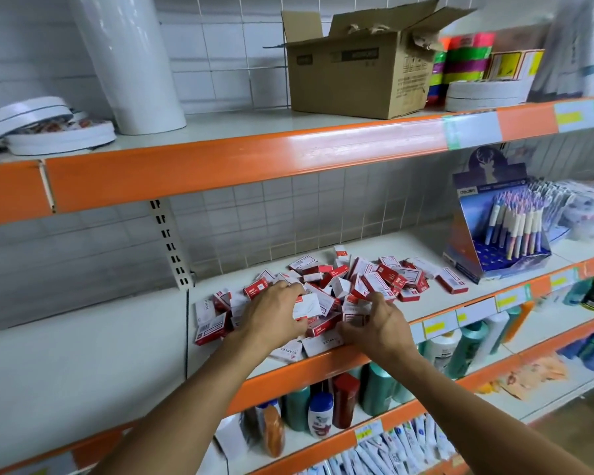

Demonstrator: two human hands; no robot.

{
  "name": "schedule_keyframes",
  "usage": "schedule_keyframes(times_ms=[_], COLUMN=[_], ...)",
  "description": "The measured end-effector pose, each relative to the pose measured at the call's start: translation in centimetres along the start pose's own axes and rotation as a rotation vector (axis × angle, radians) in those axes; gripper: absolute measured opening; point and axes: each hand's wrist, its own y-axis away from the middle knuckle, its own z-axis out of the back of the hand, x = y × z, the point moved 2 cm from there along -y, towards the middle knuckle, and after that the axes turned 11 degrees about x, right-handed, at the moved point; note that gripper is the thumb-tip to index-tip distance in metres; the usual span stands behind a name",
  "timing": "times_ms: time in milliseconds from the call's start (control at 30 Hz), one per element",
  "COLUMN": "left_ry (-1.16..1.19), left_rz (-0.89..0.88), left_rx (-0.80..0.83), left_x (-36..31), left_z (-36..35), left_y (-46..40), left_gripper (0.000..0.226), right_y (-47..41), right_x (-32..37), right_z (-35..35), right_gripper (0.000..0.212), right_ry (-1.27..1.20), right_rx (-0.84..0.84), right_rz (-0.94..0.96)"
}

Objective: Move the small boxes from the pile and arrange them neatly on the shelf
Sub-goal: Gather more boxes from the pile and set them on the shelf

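Observation:
A loose pile of small red-and-white staple boxes point(364, 279) lies scattered on the middle shelf point(83, 354), from its left seam to near the pen display. My left hand point(273, 311) sits on the near left part of the pile, fingers curled around a white box point(306, 308). My right hand point(378, 320) is beside it on the near edge, fingers bent and pinching a red-and-white box point(355, 318). Two white boxes marked STAPLES point(323, 342) lie at the shelf's front lip under my hands.
A blue pen display stand point(501, 234) stands right of the pile. Above, a cardboard carton point(354, 70), a white roll point(131, 60) and tape rolls point(48, 128) fill the upper shelf. Bottles point(323, 406) stand on the shelf below. The shelf section left of the pile is bare.

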Motion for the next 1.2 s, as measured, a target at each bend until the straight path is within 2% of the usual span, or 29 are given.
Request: schedule_keyframes(times_ms=[100,167,333,533,667,767,933,1000,1100,1200], left_ry=[0.054,0.079,0.128,0.184,0.246,0.281,0.319,0.316,0.315,0.344], left_rz=[0.018,0.021,0.034,0.062,0.104,0.154,0.254,0.296,0.367,0.422], left_rx=[0.0,0.004,0.026,0.029,0.041,0.016,-0.048,-0.058,-0.079,-0.109], left_x=[0.7,0.9,1.3,1.9,3.1,4.6,7.7,9.1,11.5,13.7], left_z=[-0.1,-0.2,-0.3,0.5,0.9,1.4,2.4,2.6,2.8,3.0], left_y=[0.2,0.4,0.7,1.9,3.6,5.3,9.1,10.8,13.6,16.6], left_gripper=[0.056,0.06,0.064,0.056,0.042,0.043,0.041,0.038,0.039,0.037], right_y=[0.2,0.3,0.5,0.4,0.5,0.7,1.5,1.5,1.9,2.9], right_x=[-0.1,0.0,0.5,2.5,4.1,5.8,9.0,10.2,12.6,15.1], right_z=[0.3,0.6,0.5,-0.9,-2.3,-3.6,-5.9,-7.1,-8.8,-10.7], right_gripper=[0.085,0.083,0.057,0.045,0.04,0.035,0.024,0.032,0.063,0.071], right_ry=[-0.017,-0.026,-0.107,-0.098,-0.244,-0.391,-0.339,-0.26,-0.099,-0.11], right_rx=[-0.019,-0.035,-0.046,0.026,0.162,0.29,0.457,0.469,0.441,0.428], right_rz=[0.053,0.082,0.213,0.356,0.339,0.352,0.423,0.506,0.655,0.764])
